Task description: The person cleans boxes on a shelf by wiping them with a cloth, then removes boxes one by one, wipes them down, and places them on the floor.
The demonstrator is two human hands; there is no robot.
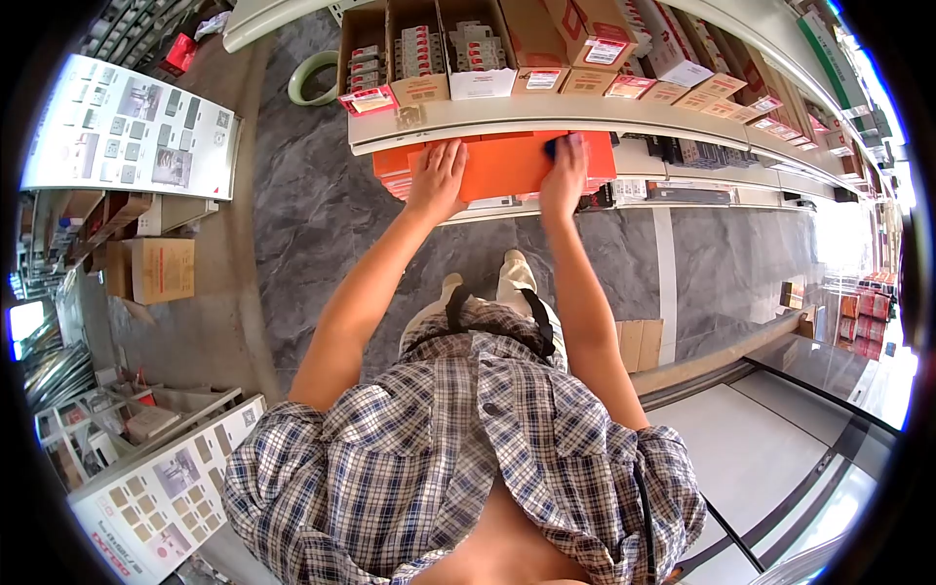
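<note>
An orange box [502, 174] sits on the shelf level below the upper shelf, partly hidden under that shelf's edge. My left hand [441, 177] lies on its left part, fingers stretched out over the surface. My right hand [564, 177] is at the box's right part, fingers bent and slightly blurred. A small dark blue thing [551, 148], perhaps a cloth, shows beside the fingers of my right hand; its kind is not clear. More orange boxes [393, 166] stand to the left of my left hand.
The white upper shelf [468, 115] carries open cartons [419, 58] of small packaged parts. A roll of pale tape [314, 78] lies on the dark tiled floor [312, 195]. Display boards [132, 127] stand at left, near a cardboard box [164, 270]. A glass-topped counter [829, 375] is at right.
</note>
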